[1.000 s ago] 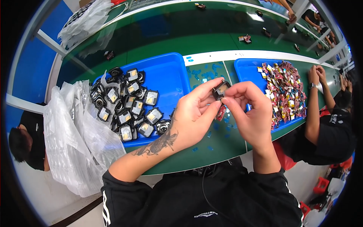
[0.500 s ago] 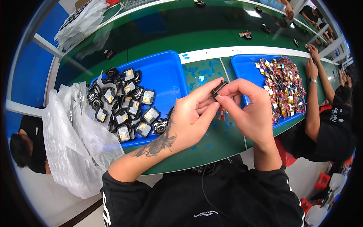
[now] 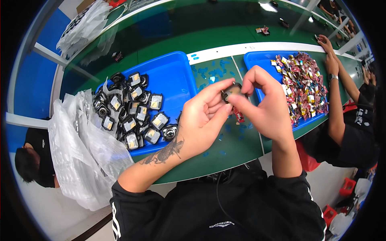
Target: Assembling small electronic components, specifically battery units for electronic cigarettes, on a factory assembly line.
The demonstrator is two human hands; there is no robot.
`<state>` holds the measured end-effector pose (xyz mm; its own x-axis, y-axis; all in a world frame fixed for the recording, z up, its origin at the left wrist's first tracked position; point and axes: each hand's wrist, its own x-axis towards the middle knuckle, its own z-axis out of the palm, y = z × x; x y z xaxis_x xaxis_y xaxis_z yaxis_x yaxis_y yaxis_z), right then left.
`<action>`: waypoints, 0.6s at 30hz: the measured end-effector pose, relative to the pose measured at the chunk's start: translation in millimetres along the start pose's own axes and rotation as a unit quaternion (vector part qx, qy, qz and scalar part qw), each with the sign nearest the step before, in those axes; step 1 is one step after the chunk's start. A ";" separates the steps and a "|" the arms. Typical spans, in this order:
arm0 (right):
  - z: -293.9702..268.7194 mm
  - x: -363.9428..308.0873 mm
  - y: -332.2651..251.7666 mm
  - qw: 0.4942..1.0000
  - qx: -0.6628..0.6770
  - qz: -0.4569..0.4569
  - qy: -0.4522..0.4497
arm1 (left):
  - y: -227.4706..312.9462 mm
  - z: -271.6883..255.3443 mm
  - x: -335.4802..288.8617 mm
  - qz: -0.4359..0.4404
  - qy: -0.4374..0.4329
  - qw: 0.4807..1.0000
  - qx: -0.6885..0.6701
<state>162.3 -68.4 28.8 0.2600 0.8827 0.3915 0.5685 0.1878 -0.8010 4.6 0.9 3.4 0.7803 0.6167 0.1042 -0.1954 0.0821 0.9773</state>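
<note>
My left hand (image 3: 203, 120) is closed around the edge of a small black watch-like case (image 3: 232, 93), held up over the green table. My right hand (image 3: 267, 108) presses its thumb on the case's open face, the index finger bent above it. Part of the case is hidden by the fingers and slightly blurred. A small red circuit board (image 3: 239, 115) shows just below the case; I cannot tell whether it is attached. Left of my hands, several similar black cases (image 3: 141, 112) with pale rectangular pieces inside lie piled in a blue tray (image 3: 185, 76).
To the right, another blue tray (image 3: 253, 66) holds a heap of red circuit boards (image 3: 305, 88) with small silver and yellow parts. Blue film scraps (image 3: 213, 72) litter the table. Clear plastic sheets (image 3: 86, 148) hang at the left. A co-worker's arms (image 3: 333, 76) reach in at the right.
The case has tilted so its face shows more. My right index finger has lifted off it, while the thumb has moved onto the face. The red board is more visible.
</note>
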 end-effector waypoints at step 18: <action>-5.7 -27.7 2.8 0.909 0.394 0.123 -0.056 | 15.8 -17.7 7.8 0.340 0.019 0.823 0.455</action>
<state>161.1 -94.8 18.3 0.1977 0.9697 0.1435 -0.2423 0.1902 -0.9514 -3.0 20.8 16.5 0.6526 0.3031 0.6944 -0.0403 -0.9013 0.4313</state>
